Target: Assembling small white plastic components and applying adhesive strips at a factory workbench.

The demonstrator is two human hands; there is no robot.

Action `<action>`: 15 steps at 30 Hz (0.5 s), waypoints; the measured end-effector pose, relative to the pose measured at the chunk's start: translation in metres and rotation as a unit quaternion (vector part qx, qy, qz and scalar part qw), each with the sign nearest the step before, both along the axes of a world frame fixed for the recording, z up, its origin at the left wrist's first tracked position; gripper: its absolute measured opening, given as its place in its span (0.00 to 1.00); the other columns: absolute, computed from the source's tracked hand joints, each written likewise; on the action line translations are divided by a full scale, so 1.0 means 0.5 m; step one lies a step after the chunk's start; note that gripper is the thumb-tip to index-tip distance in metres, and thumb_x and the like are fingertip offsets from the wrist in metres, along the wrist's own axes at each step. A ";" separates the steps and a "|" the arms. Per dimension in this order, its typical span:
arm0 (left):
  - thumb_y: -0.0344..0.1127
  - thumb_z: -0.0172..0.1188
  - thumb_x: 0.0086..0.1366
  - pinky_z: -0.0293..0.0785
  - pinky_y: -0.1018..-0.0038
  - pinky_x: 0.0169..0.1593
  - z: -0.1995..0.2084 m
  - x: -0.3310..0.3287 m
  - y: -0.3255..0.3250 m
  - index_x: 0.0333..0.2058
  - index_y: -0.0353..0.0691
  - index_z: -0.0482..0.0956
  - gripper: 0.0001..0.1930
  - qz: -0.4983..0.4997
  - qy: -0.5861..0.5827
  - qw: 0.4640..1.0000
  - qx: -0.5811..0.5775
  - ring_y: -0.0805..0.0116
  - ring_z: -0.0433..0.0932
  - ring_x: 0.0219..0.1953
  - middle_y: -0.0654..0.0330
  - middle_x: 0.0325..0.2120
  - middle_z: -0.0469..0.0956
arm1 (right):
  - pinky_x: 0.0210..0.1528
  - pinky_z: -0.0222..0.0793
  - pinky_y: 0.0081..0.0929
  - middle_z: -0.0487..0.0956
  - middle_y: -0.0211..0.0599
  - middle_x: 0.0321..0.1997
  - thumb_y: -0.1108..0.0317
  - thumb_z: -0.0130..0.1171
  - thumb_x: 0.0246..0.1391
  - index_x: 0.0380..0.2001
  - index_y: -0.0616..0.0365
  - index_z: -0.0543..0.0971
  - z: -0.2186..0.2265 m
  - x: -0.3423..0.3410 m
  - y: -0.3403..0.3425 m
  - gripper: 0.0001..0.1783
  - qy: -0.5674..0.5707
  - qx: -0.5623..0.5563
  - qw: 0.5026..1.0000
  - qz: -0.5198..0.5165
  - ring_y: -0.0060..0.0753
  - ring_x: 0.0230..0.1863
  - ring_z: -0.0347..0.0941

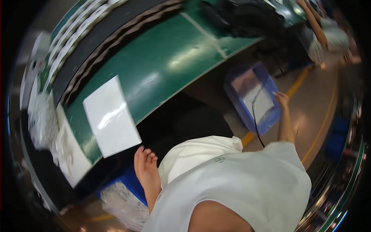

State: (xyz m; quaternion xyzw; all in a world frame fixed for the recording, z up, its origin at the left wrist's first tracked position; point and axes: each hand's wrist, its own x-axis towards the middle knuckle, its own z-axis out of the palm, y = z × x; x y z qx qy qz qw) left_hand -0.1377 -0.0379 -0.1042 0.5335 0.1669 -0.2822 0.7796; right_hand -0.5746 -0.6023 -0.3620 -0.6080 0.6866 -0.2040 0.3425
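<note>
My left hand (pixel 147 167) is beside the near edge of the green table, fingers loosely bent and a little apart, with nothing in it. Just beyond its fingertips, a glossy white sheet (pixel 112 120) lies on the table and sticks out slightly past the edge. On the right, my right hand (pixel 283 99) is closed at the rim of a blue plastic bin (pixel 241 110); blur hides the exact finger contact. Inside the bin lie a white flat piece (pixel 259 104) and a pinkish one (pixel 246 82). A black cable (pixel 254 120) hangs across the bin's front.
The green table (pixel 154 83) carries a dark strip and rows of white parts (pixel 73 34) at the far left. Clear plastic bags (pixel 42 120) sit at its left end. A blue container (pixel 133 183) with clear bags is below. Another person's arm (pixel 317 27) shows far right.
</note>
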 end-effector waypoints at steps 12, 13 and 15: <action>0.37 0.54 0.65 0.72 0.79 0.40 -0.017 -0.052 -0.066 0.48 0.40 0.73 0.14 -0.068 0.045 0.986 0.142 0.73 0.73 0.34 0.62 0.35 0.77 | 0.29 0.71 0.23 0.72 0.37 0.56 0.74 0.48 0.55 0.63 0.58 0.58 -0.366 0.110 0.138 0.30 -0.131 0.252 0.943 -0.171 0.22 0.27 0.69; 0.37 0.55 0.65 0.73 0.78 0.39 -0.018 -0.053 -0.079 0.48 0.40 0.73 0.14 -0.076 0.060 0.986 0.134 0.73 0.74 0.34 0.62 0.35 0.77 | 0.29 0.71 0.23 0.72 0.37 0.56 0.74 0.48 0.55 0.63 0.58 0.58 -0.406 0.107 0.134 0.30 -0.133 0.257 0.941 -0.173 0.22 0.27 0.69; 0.36 0.55 0.65 0.74 0.78 0.38 -0.019 -0.055 -0.103 0.47 0.40 0.73 0.14 -0.093 0.074 0.984 0.135 0.72 0.74 0.33 0.61 0.35 0.77 | 0.27 0.69 0.21 0.71 0.41 0.57 0.76 0.48 0.53 0.64 0.60 0.56 -0.485 0.066 0.109 0.34 -0.090 0.222 0.966 -0.095 0.21 0.26 0.68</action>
